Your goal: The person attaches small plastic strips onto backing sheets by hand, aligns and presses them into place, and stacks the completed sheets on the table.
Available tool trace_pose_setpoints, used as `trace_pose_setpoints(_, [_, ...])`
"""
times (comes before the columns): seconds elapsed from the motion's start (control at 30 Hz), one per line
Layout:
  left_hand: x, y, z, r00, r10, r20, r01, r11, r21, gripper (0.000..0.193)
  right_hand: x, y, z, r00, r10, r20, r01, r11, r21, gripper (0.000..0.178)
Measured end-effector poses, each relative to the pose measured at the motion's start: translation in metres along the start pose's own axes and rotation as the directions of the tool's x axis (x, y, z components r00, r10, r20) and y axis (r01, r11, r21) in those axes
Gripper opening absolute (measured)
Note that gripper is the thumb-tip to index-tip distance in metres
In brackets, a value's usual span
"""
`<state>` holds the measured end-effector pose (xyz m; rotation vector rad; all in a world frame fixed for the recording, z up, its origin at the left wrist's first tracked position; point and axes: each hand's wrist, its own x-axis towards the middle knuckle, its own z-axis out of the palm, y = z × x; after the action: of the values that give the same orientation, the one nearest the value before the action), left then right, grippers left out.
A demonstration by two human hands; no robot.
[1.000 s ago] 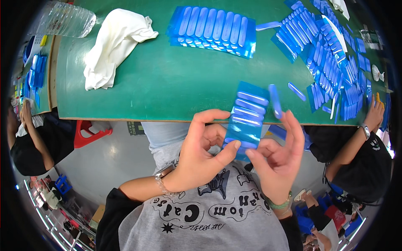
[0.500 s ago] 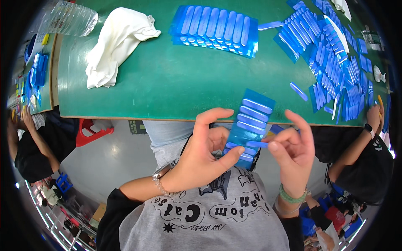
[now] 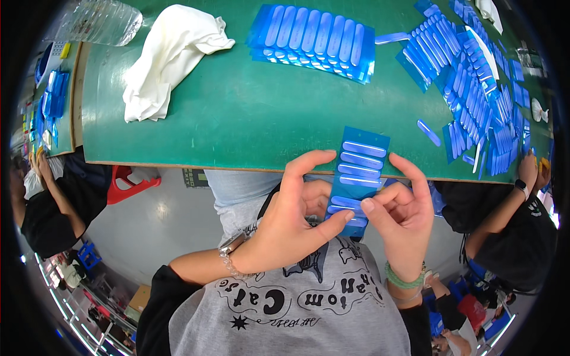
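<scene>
A narrow sheet of blue film (image 3: 356, 190) carrying several slim, round-ended blue pieces in a row is held over the table's near edge. My left hand (image 3: 282, 216) is closed on the film's left side, its thumb pressing beside the lowest pieces. At the right edge, my right hand (image 3: 405, 221) pinches the end of one slim blue piece (image 3: 344, 202), which lies across the film below a bare gap. Its fingertips partly hide that end. My right index finger is raised beside the film.
A neat stack of filled blue sheets (image 3: 314, 38) lies on the green table (image 3: 237, 113). To the right is a loose heap of blue sheets (image 3: 475, 95) with a single blue piece (image 3: 428, 133) nearby. A white cloth (image 3: 163, 65) and clear bottle (image 3: 98, 22) lie left. Co-workers sit on both sides.
The slim piece in my right hand has moved left and now lies in line with the others on the film. My right hand came closer to the film, which stands more upright.
</scene>
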<state>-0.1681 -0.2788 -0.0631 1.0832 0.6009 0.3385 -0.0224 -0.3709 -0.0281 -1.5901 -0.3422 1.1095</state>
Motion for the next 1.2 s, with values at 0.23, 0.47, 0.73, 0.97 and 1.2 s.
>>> trace_pose_setpoints(0.23, [0.0, 0.0, 0.0, 0.999, -0.045, -0.014, 0.045, 0.998, -0.05, 0.07, -0.001, 0.001, 0.0, 0.999, -0.029, -0.017, 0.028, 0.998, -0.049, 0.065])
trace_pose_setpoints(0.47, [0.0, 0.002, -0.001, 0.997, -0.076, -0.025, 0.075, 0.996, -0.047, 0.059, -0.001, 0.001, 0.0, 1.0, -0.02, -0.015, 0.02, 0.999, -0.046, 0.065])
trace_pose_setpoints(0.73, [0.001, 0.002, 0.001, 0.999, -0.036, -0.026, 0.034, 0.995, -0.096, 0.054, -0.001, 0.002, 0.001, 0.999, -0.043, -0.009, 0.043, 0.998, -0.044, 0.064])
trace_pose_setpoints(0.97, [0.001, 0.0, 0.001, 0.999, -0.032, -0.036, 0.03, 0.998, -0.05, 0.051, -0.004, 0.0, 0.003, 0.999, -0.04, -0.012, 0.039, 0.998, -0.058, 0.063])
trace_pose_setpoints(1.2, [0.001, 0.001, 0.004, 0.99, 0.04, -0.132, -0.052, 0.995, -0.085, 0.05, -0.012, -0.013, -0.008, 0.865, -0.454, 0.216, 0.462, 0.549, -0.696, 0.053])
